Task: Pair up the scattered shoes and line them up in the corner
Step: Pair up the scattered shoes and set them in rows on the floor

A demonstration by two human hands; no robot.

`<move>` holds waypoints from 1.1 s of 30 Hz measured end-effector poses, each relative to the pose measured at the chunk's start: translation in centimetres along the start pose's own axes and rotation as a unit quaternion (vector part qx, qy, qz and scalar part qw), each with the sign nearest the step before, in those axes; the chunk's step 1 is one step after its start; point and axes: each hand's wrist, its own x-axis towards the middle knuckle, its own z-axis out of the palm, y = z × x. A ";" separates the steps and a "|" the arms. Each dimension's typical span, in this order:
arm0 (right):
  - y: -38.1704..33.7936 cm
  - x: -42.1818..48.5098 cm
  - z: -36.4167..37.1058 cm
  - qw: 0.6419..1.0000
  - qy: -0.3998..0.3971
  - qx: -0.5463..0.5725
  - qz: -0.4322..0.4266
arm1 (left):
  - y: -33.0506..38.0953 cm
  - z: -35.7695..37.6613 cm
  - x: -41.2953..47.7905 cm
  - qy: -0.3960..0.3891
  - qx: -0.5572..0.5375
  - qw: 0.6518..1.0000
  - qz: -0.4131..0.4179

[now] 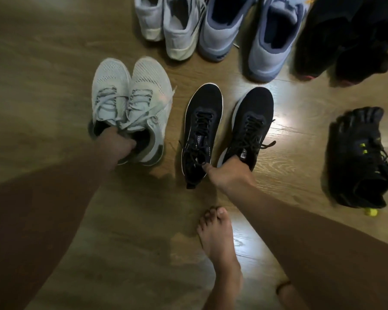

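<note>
My left hand (118, 145) grips a pair of pale grey mesh sneakers (130, 104) by their heel openings, fingers tucked inside both. My right hand (227, 173) holds the two black lace-up sneakers: its fingers go into the right black sneaker (249, 121), and its thumb touches the collar of the left black sneaker (203, 130). Both pairs point away from me on the wooden floor (43, 86). The fingers of both hands are hidden inside the shoes.
Along the top stand a white pair (173, 25), a light blue pair (251, 34) and a black pair (345, 39), heels toward me. Black toe shoes with yellow-green accents (358, 157) lie at the right. My bare foot (220, 245) stands on the floor below the black sneakers.
</note>
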 end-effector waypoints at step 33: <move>20.6 2.6 -12.0 0.951 0.234 0.200 0.005 | 11.3 12.0 -15.3 0.106 0.187 0.900 0.379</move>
